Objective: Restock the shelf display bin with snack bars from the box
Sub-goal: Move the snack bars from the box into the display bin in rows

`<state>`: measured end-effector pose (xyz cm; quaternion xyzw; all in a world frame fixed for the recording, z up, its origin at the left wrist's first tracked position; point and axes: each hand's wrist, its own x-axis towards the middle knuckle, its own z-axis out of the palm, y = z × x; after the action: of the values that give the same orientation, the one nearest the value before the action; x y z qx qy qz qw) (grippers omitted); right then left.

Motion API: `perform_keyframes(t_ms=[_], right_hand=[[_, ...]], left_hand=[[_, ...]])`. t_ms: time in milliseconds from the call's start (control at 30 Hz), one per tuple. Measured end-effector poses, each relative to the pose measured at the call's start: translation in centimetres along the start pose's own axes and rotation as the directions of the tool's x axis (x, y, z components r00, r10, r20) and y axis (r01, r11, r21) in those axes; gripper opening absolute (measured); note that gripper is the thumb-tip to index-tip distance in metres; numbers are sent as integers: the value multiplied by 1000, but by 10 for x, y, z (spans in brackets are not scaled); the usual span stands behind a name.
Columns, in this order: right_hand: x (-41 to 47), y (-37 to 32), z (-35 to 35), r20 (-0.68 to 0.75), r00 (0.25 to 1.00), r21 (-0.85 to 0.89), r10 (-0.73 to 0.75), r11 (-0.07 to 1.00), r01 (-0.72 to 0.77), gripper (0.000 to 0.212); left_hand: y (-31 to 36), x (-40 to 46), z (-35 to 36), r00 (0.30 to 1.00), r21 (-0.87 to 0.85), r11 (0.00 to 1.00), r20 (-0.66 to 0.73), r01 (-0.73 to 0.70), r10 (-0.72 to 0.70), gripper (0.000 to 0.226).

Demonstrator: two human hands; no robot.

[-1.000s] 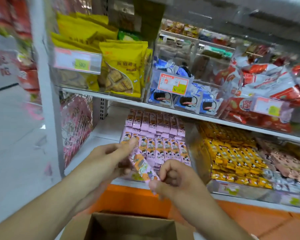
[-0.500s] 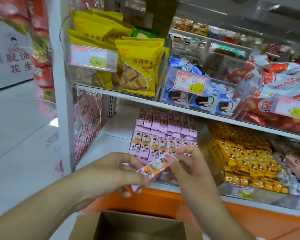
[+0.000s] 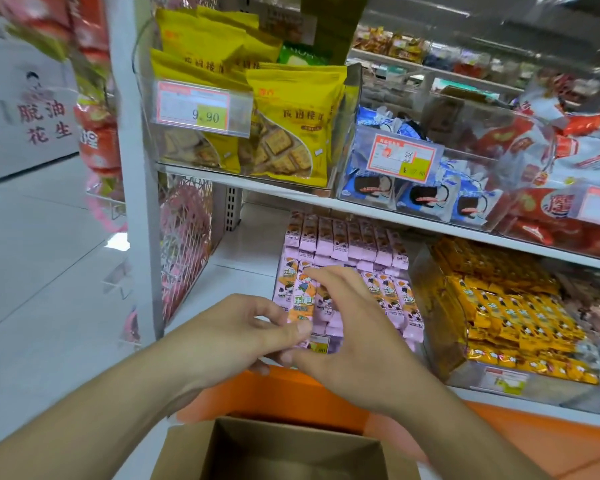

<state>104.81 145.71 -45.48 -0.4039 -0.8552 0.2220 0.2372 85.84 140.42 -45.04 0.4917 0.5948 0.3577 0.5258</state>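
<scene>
A pink and orange snack bar stands upright at the front of the clear display bin on the lower shelf. My left hand pinches its lower end between thumb and fingers. My right hand holds its top with the fingertips and covers part of the front row. Several rows of the same pink bars fill the bin behind. The open cardboard box sits below my arms; its inside looks dark and I cannot tell what is in it.
A bin of yellow bars stands right of the pink ones. On the upper shelf are yellow biscuit bags, blue packets and red and white packets. A white shelf post rises at the left, an orange base below.
The bar has swung from lying tilted between my hands to standing upright, and both hands have carried it forward into the front of the bin.
</scene>
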Motion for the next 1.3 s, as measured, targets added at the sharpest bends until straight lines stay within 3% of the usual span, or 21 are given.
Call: perform_keyframes(t_ms=[67,133,200,300,367,467,633,800,933,1067,1300], right_hand=[[11,2,0,-36,999,8,17,1000,-16,88],[28,5,0,-51,998,-12,30,999,-31,88],[49,9,0,-30,998,-52,46,998,-47,92],[76,18,4,43,996,-98,83,992,-78,84],[81,24,11,73,994,-143,87,987,-76,75],[76,32,21,42,998,-168,49,985,-42,76],[58,37,12,62,997,-166,41,986,-31,92],[18,52,-30,80,986,-254,146,959,-122,88],[-22,79,-48,69,969,-353,238,914,-200,103],[-36,104,-39,145,951,-471,274,864,-177,119],[-28,117,-30,99,968,-539,231,830,-143,115]], left_hand=[[1,2,-5,1000,-10,1000,-28,-2,2,43],[2,6,-10,990,-2,1000,-139,-6,6,39],[2,11,-15,961,1,1000,-275,-7,7,34],[-1,19,-23,931,24,999,-364,-24,31,27],[-5,23,-25,922,84,996,-383,-27,58,22],[-10,29,-22,903,304,952,-398,-36,161,19],[-14,33,-13,857,606,785,-330,-129,396,34],[-10,32,-2,816,745,609,-157,-272,556,51],[-18,36,11,819,826,464,-6,-319,574,62],[-32,41,20,831,884,362,53,-297,554,67],[-42,44,22,851,935,259,76,-242,520,68]])
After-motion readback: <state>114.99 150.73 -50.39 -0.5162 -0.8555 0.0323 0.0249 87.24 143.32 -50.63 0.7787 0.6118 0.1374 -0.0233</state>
